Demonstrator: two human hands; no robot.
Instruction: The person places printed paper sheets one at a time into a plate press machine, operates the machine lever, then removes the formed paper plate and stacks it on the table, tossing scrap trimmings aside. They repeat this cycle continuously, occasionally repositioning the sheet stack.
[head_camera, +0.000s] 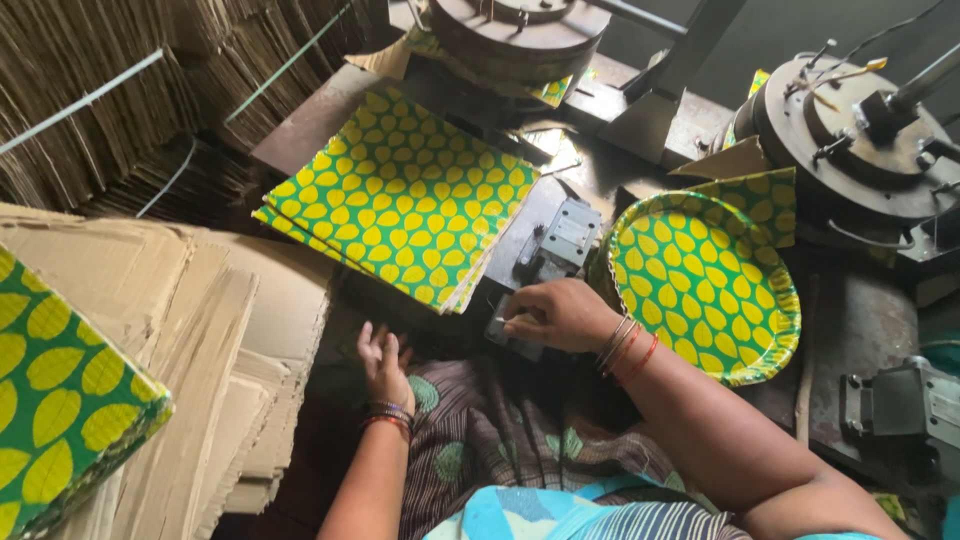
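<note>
While the head view looks straight down over the person's lap, the right hand (560, 315) rests on a small grey switch box (515, 335) at the near edge of the dark metal worktop (860, 320), its fingers curled over the box's top, so this grip is closed lightly on the box rather than on any sheet. The left hand (383, 362) lies lower and to the left, palm down with fingers spread, released and holding nothing; it sits just below the near corner of the stack of green sheets (400, 195) printed with yellow leaves.

That stack is the thing both hands are nearest to. It lies up and to the left of the right hand and directly above the left hand, turned like a diamond, with one corner pointing down toward the gap between the two hands. Its lower right edge runs diagonally past a second grey box (565, 235). The left hand is plainly the nearer of the two to that low corner, almost touching its shadow, while the right hand is a little apart from it across the box.

To the right of the right wrist, a pressed round plate (705, 285) in the same pattern lies tilted under a round metal die (850, 140). A pile of brown card (200, 340) fills the left side, with another leaf-print stack (60, 390) on top.
</note>
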